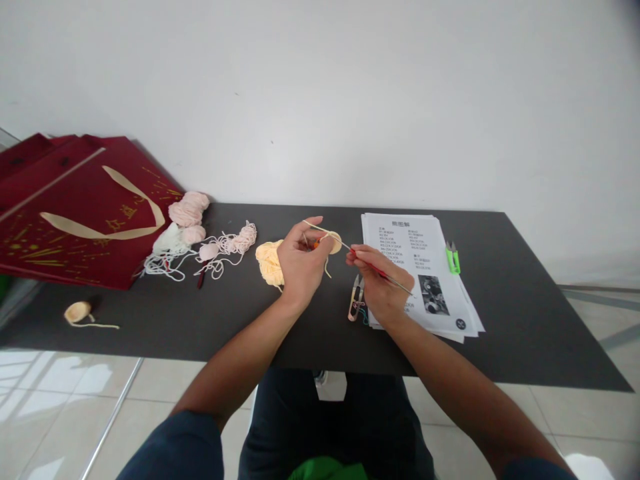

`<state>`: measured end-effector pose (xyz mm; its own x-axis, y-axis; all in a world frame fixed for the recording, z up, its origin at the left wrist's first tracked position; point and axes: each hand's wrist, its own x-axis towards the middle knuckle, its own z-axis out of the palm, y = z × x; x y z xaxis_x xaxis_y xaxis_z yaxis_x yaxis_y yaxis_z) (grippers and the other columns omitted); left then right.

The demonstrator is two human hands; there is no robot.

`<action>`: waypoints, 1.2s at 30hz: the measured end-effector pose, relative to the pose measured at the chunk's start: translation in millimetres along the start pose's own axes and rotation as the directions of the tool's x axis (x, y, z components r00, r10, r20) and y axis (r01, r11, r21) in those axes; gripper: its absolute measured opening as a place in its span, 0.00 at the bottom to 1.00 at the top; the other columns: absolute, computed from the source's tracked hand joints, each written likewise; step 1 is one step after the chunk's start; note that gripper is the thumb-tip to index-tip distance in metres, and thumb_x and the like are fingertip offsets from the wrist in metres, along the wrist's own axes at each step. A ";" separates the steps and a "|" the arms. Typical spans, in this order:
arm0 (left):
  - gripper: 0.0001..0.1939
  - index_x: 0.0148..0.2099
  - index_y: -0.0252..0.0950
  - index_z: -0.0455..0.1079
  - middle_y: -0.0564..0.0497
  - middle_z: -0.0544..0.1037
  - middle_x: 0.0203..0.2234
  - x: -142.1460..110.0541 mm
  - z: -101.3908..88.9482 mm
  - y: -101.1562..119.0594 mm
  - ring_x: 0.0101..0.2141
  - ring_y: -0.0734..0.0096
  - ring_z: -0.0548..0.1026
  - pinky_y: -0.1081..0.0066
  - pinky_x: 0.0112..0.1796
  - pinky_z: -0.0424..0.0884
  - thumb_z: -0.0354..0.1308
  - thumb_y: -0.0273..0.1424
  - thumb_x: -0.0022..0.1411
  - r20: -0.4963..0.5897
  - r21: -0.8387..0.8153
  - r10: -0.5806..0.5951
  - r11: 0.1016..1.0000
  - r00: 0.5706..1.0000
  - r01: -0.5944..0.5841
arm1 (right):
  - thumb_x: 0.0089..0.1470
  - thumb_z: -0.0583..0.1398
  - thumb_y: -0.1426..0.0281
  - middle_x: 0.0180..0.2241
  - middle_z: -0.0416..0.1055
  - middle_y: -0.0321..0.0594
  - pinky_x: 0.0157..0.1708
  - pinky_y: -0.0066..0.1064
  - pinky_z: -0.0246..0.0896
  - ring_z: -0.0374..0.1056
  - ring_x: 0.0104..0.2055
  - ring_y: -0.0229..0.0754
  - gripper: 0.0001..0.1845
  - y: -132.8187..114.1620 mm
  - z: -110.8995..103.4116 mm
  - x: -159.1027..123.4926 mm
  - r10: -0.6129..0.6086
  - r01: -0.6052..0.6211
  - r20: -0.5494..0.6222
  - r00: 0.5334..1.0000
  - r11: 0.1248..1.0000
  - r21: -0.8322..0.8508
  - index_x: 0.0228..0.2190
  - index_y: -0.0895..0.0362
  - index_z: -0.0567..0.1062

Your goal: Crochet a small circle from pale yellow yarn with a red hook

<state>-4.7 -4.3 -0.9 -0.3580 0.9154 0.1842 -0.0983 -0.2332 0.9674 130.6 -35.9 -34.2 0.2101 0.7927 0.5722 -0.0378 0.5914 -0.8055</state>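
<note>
My left hand (306,257) pinches a small pale-yellow crochet piece (334,241), with a strand of yarn running over its raised index finger. Something small and orange shows between those fingers, too small to name. My right hand (385,277) is closed around a crochet hook (377,269) with a red grip and metal shaft. The hook's far end reaches the crochet piece. Behind my left wrist lies a ball of yellow yarn (270,262), partly hidden. Thread snips (355,299) lie just left of my right hand.
Printed sheets (415,233) lie under and beyond my right hand, with green snips (453,258) on their right edge. At the left are a dark red gift bag (85,207), pink yarn (187,212), white yarn (170,241) and a small cream crocheted piece (78,312) on the dark table (520,320).
</note>
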 end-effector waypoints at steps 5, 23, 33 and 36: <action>0.25 0.51 0.37 0.77 0.56 0.82 0.28 4.8 0.7 1.2 0.28 0.74 0.79 0.71 0.36 0.75 0.74 0.30 0.49 0.041 -0.199 -0.142 0.969 0.989 0.147 | 0.57 0.69 0.72 0.47 0.85 0.36 0.47 0.44 0.85 0.83 0.43 0.45 0.14 0.8 -1.6 0.7 -0.028 0.032 0.049 0.998 0.996 -0.087 0.42 0.43 0.86; 0.28 0.51 0.36 0.80 0.61 0.71 0.21 16.1 -8.5 3.4 0.22 0.83 0.64 0.75 0.27 0.60 0.75 0.25 0.45 0.403 -0.315 -0.332 0.825 0.853 0.470 | 0.57 0.69 0.69 0.41 0.84 0.36 0.32 0.33 0.77 0.79 0.33 0.38 0.05 7.4 -3.9 19.3 0.216 -0.210 -0.004 0.976 0.954 0.212 0.38 0.49 0.82; 0.25 0.50 0.34 0.81 0.57 0.78 0.23 13.8 -7.4 0.2 0.23 0.78 0.69 0.74 0.27 0.64 0.70 0.24 0.45 0.264 -0.039 -0.233 0.967 0.936 0.252 | 0.54 0.72 0.66 0.36 0.81 0.36 0.30 0.31 0.71 0.75 0.32 0.37 0.08 -5.2 -17.0 31.2 0.121 -0.121 -0.010 0.993 0.993 -0.003 0.33 0.51 0.78; 0.24 0.50 0.36 0.81 0.57 0.77 0.23 9.3 -6.2 -0.6 0.23 0.78 0.69 0.74 0.28 0.66 0.68 0.24 0.48 0.221 0.031 -0.121 0.993 0.968 0.117 | 0.56 0.71 0.67 0.36 0.81 0.36 0.33 0.32 0.71 0.76 0.36 0.39 0.06 -9.6 -13.8 26.2 0.083 -0.086 -0.045 0.995 0.994 -0.064 0.33 0.50 0.78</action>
<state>-13.7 2.3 -0.9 -0.1298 0.9866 0.0993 -0.1109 -0.1140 0.9873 150.0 -22.9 -13.6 0.2500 0.8319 0.4954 0.0071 0.5101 -0.8601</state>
